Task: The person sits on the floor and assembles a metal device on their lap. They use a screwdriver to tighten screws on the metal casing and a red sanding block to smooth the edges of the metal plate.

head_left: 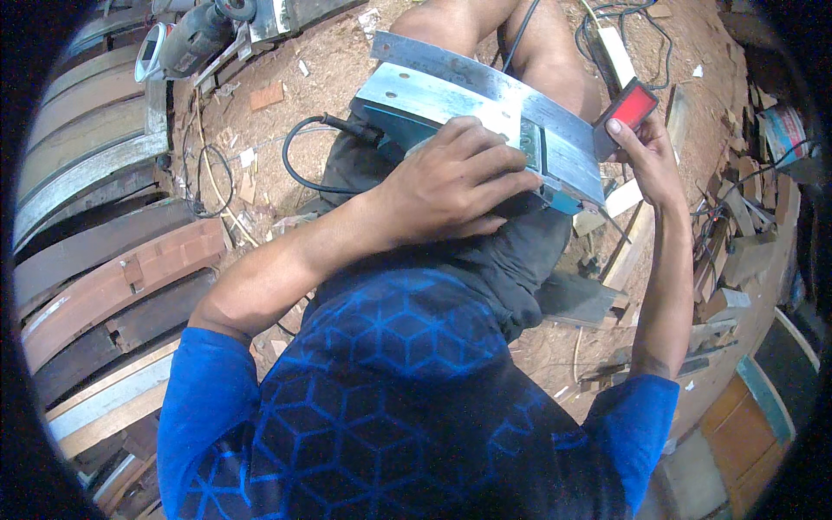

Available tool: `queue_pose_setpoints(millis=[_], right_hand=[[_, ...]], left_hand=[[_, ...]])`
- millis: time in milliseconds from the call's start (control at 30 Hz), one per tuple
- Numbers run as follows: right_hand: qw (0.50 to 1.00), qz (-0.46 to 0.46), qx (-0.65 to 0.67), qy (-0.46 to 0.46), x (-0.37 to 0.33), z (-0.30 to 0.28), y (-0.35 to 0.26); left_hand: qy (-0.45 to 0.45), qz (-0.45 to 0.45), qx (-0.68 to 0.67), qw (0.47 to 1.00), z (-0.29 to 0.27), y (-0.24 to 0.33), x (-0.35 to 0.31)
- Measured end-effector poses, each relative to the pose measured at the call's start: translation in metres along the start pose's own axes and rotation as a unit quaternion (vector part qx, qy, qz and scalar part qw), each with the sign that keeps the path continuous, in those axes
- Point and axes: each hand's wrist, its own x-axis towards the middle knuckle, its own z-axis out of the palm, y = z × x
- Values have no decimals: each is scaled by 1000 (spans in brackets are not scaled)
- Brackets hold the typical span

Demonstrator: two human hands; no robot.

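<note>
An upturned electric hand planer (425,94) lies across my lap, its shiny metal sole facing up and a teal body showing beneath. A long metal angle bar (468,69) runs along the sole's far side. My left hand (464,178) rests over the near side of the planer, fingers bent around its edge by the slot in the sole. In my right hand (648,156) is a small flat black-edged block with a red face (633,108), pinched under the thumb. That block stands tilted at the right end of the angle bar, seemingly touching it.
The planer's black cord (290,160) loops off to the left. Stacked wooden boards (113,260) line the left side, with a grey power tool (195,43) above them. Sawdust (329,52) covers the ground. A white power strip (615,56), cables and wood offcuts (745,225) lie right.
</note>
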Motion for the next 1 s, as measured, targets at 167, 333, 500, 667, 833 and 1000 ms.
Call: queue_pose_setpoints(millis=[167, 333, 500, 667, 833, 1000], right_hand=[[1000, 6, 1, -25, 3, -6, 5], [1000, 6, 6, -24, 3, -6, 7], [1000, -6, 3, -22, 3, -7, 8], [1000, -3, 12, -16, 3, -6, 8], [1000, -6, -2, -14, 4, -7, 11], [1000, -9, 5, -18, 3, -6, 10]], left_hand=[[6, 3, -6, 1000, 0, -1, 0], [8, 6, -14, 1000, -1, -1, 1], [4, 0, -22, 1000, -3, -1, 1], [2, -2, -27, 1000, -1, -2, -1], [5, 2, -21, 1000, -2, -1, 0], [12, 4, -21, 1000, -2, -1, 0]])
